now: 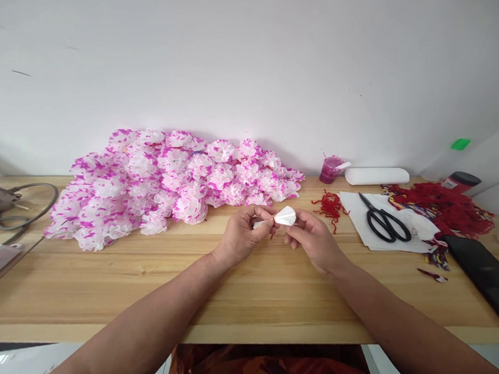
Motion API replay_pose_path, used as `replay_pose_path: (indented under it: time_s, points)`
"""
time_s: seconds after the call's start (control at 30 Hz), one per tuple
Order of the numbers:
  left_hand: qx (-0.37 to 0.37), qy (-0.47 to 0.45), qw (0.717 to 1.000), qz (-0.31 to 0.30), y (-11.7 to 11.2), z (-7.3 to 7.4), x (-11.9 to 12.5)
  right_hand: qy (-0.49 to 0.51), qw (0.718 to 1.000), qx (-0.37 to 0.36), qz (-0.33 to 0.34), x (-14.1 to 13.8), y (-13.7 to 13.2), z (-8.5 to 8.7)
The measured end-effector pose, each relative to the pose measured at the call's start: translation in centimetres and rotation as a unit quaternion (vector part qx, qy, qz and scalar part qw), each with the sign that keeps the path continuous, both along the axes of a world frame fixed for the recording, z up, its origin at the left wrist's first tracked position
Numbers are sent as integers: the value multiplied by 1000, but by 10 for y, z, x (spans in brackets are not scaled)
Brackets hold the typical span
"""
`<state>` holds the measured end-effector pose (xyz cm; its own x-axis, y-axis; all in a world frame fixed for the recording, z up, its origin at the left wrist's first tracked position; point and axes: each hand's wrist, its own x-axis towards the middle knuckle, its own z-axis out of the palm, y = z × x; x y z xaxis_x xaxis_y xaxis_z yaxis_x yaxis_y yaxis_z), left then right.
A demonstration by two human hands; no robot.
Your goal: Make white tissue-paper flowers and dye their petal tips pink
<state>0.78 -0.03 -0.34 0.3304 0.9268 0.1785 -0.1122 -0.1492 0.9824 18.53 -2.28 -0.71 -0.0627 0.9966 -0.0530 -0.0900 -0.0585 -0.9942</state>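
Note:
My left hand [242,233] and my right hand [313,240] meet above the wooden table [110,276], both pinching a small folded white paper piece [284,216]. The left fingers grip its narrow end, the right fingers hold the fanned, wider end. A bit of red thread shows just under the paper between the hands. A big heap of pink-and-white paper flowers [167,181] lies behind the hands against the wall.
Black scissors [384,222] lie on white paper sheets [363,224] at the right. Nearby are red thread [330,204], a tangle of red yarn [443,205], a pink cup [330,169], a white case [377,175] and a black flat object [491,281]. Cables and a device [3,210] sit far left.

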Motion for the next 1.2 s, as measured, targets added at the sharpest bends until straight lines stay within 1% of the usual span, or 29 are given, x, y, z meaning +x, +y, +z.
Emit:
replay_pose_path:
  time_s: [0.07,0.17,0.23,0.33,0.47,0.53,0.67,0.73,0.83,0.93,1.03,1.1,1.2]
  points:
    - [37,33,999,10,-1,-1,0,35,999,12,1,-1,-1,4]
    - [102,64,992,35,-3,-4,0,67,996,0,57,-4,-5,8]
    - [129,75,988,46,-4,-4,1,75,994,-2,79,-6,-7,8]
    - [154,93,982,53,-5,-3,2,74,993,9,88,-6,-8,6]
    - [172,104,978,55,-5,-2,2,49,995,15,87,-7,-8,0]
    - [167,107,978,59,-5,-1,1,46,996,14,80,-7,-7,-2]
    - [134,127,982,49,-5,2,0,84,994,10,66,-6,-6,-4]
    - [141,141,979,45,-4,4,-2,92,994,9,64,-5,-6,-4]
    - [185,157,969,54,-3,5,-5,64,996,16,63,-2,-6,-2]
    - [234,182,954,48,-2,4,-8,1,997,49,63,0,-6,2]
    - [257,187,947,39,-3,2,-8,-30,994,76,67,-1,-5,4]
    - [269,189,944,39,-5,1,-8,-32,994,76,74,-1,-5,4]
    - [292,193,936,36,-6,-1,-7,-24,995,55,84,1,-3,-1]
